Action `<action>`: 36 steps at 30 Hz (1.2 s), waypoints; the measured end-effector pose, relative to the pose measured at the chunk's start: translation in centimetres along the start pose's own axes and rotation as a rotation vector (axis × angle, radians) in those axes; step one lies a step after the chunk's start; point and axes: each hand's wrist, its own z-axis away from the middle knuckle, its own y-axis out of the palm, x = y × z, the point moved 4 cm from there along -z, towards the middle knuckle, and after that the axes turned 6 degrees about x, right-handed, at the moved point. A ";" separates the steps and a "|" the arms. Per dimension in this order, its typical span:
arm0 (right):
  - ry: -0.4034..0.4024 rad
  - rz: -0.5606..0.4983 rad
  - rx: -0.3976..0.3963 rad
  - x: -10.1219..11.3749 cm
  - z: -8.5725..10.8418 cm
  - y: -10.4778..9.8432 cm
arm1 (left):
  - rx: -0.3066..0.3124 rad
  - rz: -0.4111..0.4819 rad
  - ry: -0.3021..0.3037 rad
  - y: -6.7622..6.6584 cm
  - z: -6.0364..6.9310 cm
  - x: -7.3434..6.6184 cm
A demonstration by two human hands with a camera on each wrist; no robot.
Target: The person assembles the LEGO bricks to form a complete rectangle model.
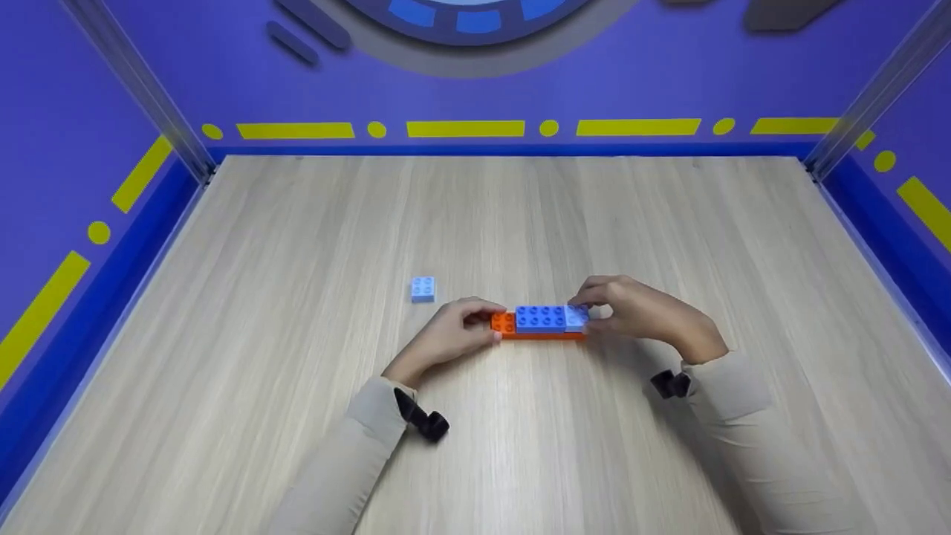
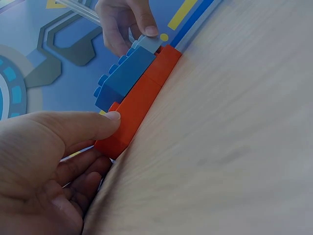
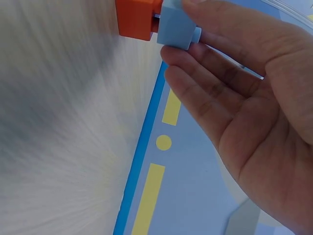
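On the tabletop sits a row of orange bricks [image 2: 139, 105], with a seam visible along its side. A darker blue brick [image 1: 541, 319] stands on its middle part. At the left end, my left hand [image 1: 455, 328] pinches the orange row between thumb and fingers. My right hand [image 1: 631, 308] pinches a light blue brick [image 3: 177, 24] at the right end, beside the darker blue one. Seen from the right wrist, that light blue brick is over the orange end, with a narrow gap between them. Some of my right fingertips are hidden behind it in the head view.
Another light blue brick [image 1: 423, 289] lies on the wooden tabletop [image 1: 475, 223], behind and left of my left hand. Blue-purple panels [image 1: 475, 100] with yellow marks wall the table at the back and sides.
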 end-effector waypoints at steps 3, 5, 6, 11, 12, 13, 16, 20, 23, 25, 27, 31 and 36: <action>-0.002 0.001 -0.004 0.0 0.1 0.0 | 0.000 0.002 -0.007 0.0 0.0 0.0; -0.002 0.001 -0.008 0.0 0.1 0.0 | 0.001 0.003 -0.010 0.0 0.1 0.0; 0.000 0.001 -0.008 0.0 0.1 0.0 | 0.002 0.005 -0.014 0.0 0.1 0.0; 0.008 0.006 -0.010 -0.1 0.1 0.1 | 0.002 -0.002 -0.016 0.0 0.1 0.0; 0.013 0.005 -0.008 -0.1 0.1 0.1 | 0.002 -0.001 -0.019 0.0 0.1 0.0; 0.018 0.003 -0.006 -0.1 0.1 0.1 | 0.002 -0.002 -0.017 0.0 0.1 0.0; 0.035 -0.008 0.004 -0.1 0.0 0.1 | 0.004 -0.002 -0.010 0.0 0.1 -0.1; 0.036 -0.010 0.008 -0.1 -0.1 0.1 | 0.004 -0.003 -0.004 -0.1 0.2 -0.1; 0.033 -0.008 0.012 0.0 -0.2 0.1 | 0.001 -0.003 -0.007 -0.2 0.3 0.0; 0.034 -0.007 0.016 0.0 -0.2 0.1 | 0.001 -0.003 -0.009 -0.2 0.3 0.0; 0.045 -0.016 0.023 0.0 -0.3 0.1 | 0.002 -0.002 -0.014 -0.2 0.3 0.0; 0.060 -0.026 0.030 0.1 -0.3 0.0 | 0.002 0.002 -0.008 -0.1 0.3 0.0; 0.072 -0.030 0.036 0.1 -0.3 0.0 | -0.001 0.011 0.016 -0.1 0.2 0.0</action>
